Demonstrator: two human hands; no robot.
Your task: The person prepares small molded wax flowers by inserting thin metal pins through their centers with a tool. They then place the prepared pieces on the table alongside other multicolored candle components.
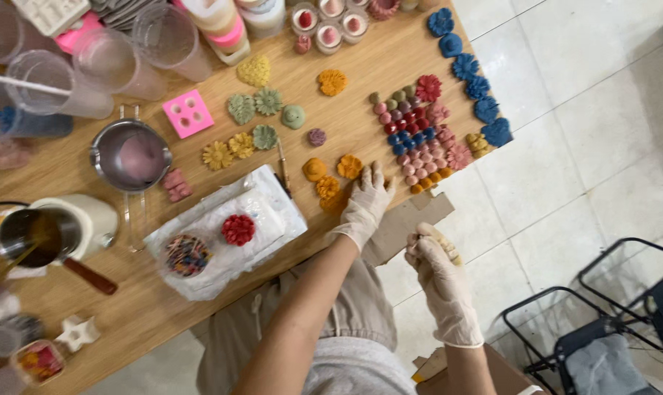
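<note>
The right hand [439, 272], in a thin pale glove, is held off the edge of the bench [126, 314], above the tiled floor [580, 132]. Its fingers [421, 243] are curled together and clamped on a small pale beige piece [444, 241], which sticks out a little at the top of the fist. Just beside it lies a flat sheet of cardboard [408, 222], half over the bench edge.

The left hand [366, 201], also gloved, rests on the bench with its fingers [376, 175] slightly apart, pressing down next to an orange flower-shaped piece [329, 192]. Two more orange flowers [349, 166] lie just beyond the fingertips. To the right of them is a tight cluster of small round balls [413, 139] in red, blue, pink and green.

Left of the hand, a red flower [238, 229] sits on white wrapping [225, 234]. Farther away are green and yellow flowers [254, 106], a pink mould [188, 113], a small metal pot [130, 155] and clear plastic cups [112, 62]. A row of blue flowers [477, 88] follows the far right edge. On the floor stand black metal chairs [602, 322].
</note>
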